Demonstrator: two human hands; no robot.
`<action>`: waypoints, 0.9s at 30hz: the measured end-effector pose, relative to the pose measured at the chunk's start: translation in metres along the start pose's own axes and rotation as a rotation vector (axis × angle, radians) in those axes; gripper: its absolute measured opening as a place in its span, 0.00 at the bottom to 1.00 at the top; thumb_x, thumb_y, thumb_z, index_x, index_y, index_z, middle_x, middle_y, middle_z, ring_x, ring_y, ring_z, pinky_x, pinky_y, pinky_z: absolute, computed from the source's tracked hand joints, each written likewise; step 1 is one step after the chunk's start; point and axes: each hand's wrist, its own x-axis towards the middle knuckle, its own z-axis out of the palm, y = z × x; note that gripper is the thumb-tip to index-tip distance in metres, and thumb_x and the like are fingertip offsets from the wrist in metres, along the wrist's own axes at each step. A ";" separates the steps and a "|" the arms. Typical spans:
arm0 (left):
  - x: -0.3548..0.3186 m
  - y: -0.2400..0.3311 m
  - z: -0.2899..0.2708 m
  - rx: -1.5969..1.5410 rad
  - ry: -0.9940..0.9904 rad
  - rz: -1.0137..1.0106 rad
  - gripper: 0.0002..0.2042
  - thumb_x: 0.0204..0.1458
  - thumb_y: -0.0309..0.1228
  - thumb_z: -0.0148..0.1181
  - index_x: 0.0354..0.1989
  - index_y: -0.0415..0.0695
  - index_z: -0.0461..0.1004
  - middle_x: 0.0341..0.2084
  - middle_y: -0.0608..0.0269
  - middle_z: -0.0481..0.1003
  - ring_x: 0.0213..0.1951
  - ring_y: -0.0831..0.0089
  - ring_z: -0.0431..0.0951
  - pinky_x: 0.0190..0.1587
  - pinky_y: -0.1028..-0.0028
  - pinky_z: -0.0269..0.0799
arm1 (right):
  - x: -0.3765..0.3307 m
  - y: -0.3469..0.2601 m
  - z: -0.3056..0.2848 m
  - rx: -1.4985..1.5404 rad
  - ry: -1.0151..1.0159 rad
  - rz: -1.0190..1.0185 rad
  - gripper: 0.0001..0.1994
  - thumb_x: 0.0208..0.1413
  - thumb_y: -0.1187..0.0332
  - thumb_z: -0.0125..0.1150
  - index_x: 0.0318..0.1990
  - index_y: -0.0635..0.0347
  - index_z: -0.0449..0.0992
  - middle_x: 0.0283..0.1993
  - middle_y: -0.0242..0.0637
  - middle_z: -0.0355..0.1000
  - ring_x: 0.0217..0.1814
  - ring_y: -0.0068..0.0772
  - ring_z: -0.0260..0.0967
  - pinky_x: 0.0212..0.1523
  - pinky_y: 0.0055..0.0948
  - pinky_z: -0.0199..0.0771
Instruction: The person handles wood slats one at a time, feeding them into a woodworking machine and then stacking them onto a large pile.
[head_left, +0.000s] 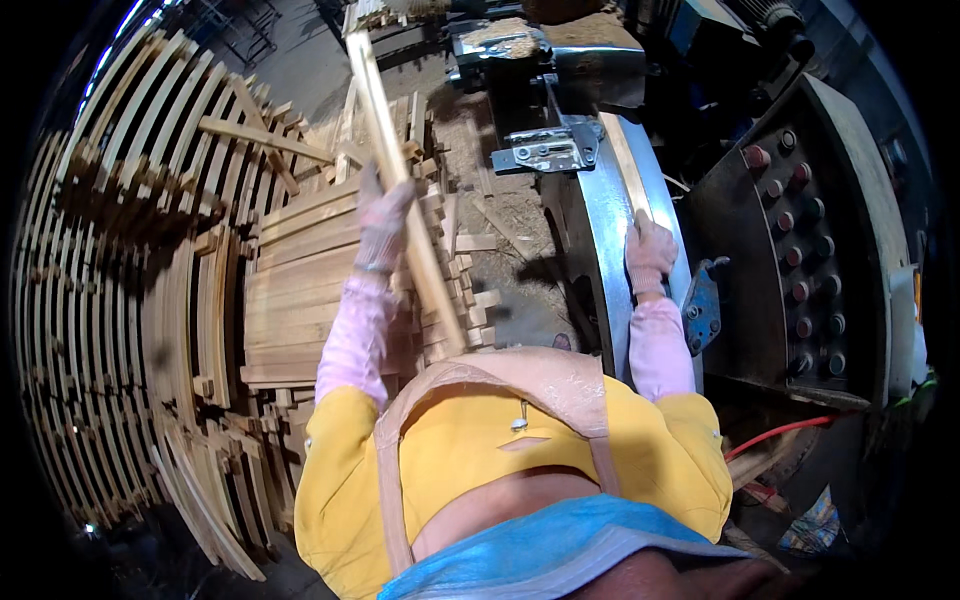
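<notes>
My gloved left hand (pixel 383 220) is closed around a long wooden strip (pixel 375 95), which it holds tilted in the air above a stack of wooden boards (pixel 310 290). On the metal machine bed (pixel 612 240) to the right lies a second wooden strip (pixel 622 155). Its far end runs in under the machine head. My gloved right hand (pixel 650 250) is closed on this strip's near end. Beside that hand is a blue metal bracket (pixel 705 305) at the bed's right edge. A metal guide bracket (pixel 545 150) sits at the bed's left, farther off.
At the right stands a control panel (pixel 800 250) with rows of buttons. Tall stacks of spaced wooden slats (pixel 90 330) fill the left side. Sawdust and offcuts (pixel 510 240) litter the floor between the boards and the machine. A red hose (pixel 780 432) runs low at the right.
</notes>
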 end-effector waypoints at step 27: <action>-0.144 -0.102 0.077 -0.013 -0.236 -0.586 0.31 0.59 0.38 0.63 0.68 0.34 0.67 0.47 0.57 0.80 0.39 0.76 0.77 0.43 0.75 0.75 | -0.115 0.023 0.019 -0.022 0.344 0.300 0.34 0.58 0.55 0.65 0.71 0.52 0.65 0.55 0.52 0.76 0.51 0.65 0.73 0.50 0.54 0.73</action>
